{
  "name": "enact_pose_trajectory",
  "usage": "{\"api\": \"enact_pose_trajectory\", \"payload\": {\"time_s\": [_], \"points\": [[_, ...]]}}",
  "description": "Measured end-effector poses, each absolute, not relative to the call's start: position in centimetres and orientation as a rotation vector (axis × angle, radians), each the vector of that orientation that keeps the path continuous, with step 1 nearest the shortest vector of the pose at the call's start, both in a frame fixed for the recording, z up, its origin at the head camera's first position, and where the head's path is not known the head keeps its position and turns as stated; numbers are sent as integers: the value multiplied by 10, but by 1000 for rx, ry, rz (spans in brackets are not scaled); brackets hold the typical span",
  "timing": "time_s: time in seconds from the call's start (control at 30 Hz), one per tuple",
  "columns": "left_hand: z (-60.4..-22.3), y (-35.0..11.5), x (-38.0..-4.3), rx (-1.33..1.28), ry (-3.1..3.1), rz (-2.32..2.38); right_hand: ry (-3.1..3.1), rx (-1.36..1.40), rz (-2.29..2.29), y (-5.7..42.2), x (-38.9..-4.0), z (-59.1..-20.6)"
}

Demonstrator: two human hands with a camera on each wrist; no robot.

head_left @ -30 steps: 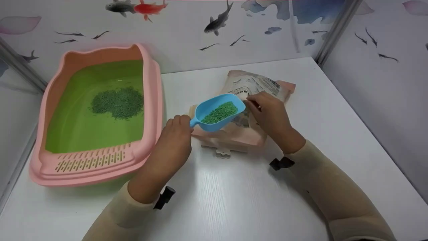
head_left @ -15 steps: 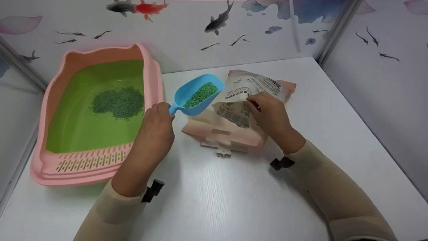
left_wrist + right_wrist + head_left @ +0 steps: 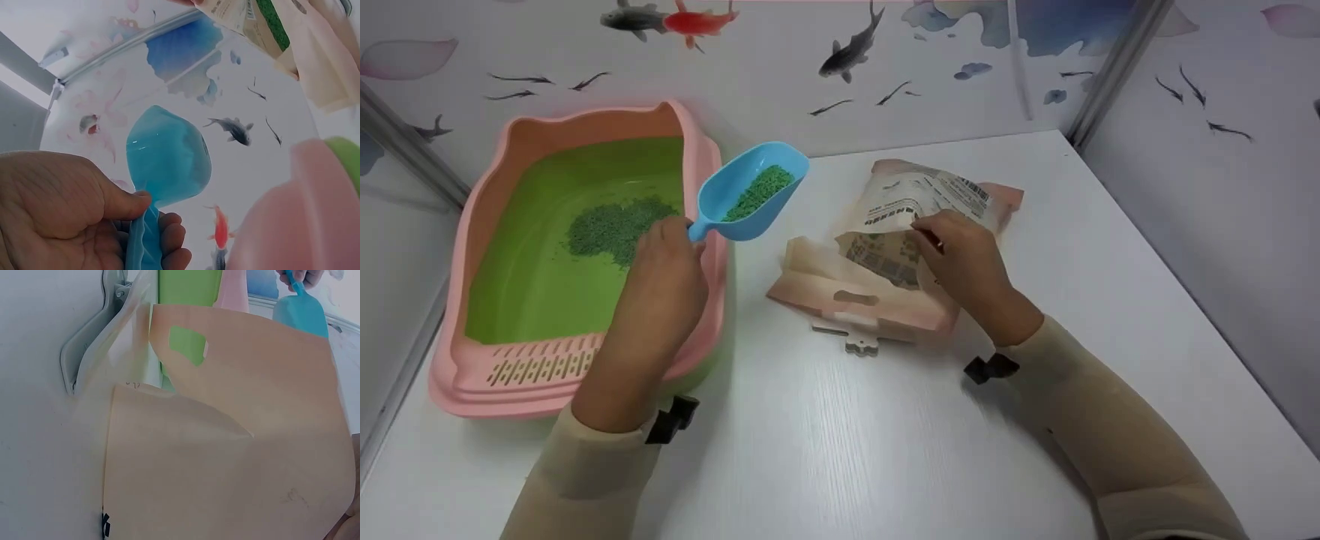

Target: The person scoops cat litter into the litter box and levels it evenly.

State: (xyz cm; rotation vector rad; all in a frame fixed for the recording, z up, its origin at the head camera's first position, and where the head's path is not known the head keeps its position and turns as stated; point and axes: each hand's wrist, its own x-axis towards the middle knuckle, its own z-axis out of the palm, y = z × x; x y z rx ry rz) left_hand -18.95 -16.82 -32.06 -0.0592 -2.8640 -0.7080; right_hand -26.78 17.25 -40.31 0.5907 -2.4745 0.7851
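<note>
My left hand point(image 3: 664, 281) grips the handle of a blue scoop point(image 3: 718, 196), which carries green pellets point(image 3: 761, 193). The scoop is raised over the right rim of a pink and green litter box point(image 3: 718, 300). In the left wrist view, thumb and fingers wrap round the handle below the scoop's bowl point(image 3: 169, 157). My right hand point(image 3: 967, 251) pinches the edge of the opening in a pinkish paper bag point(image 3: 911, 191) lying on the table. The bag point(image 3: 236, 478) fills much of the right wrist view and hides most of that hand.
A patch of dark green pellets point(image 3: 607, 231) lies on the litter box floor. A clip point(image 3: 861, 343) sits at the bag's near end, by a flap with a slot handle. Painted wall panels point(image 3: 780, 90) stand behind the white table point(image 3: 855, 442).
My left hand has carried the loaded scoop leftward and away from me, from above the bag to the litter box's rim. The right hand stays at the bag.
</note>
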Motion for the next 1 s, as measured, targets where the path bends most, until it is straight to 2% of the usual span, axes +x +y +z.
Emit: {"api": "enact_pose_trajectory", "payload": {"time_s": [0.57,1.0], "points": [[-320,-225,-206,129,-2883,-791,-2492,586,782,171,-267,-403],[-314,-256,-203,210,-2920,-746,-2508,583,803,171,-267,-404]]}}
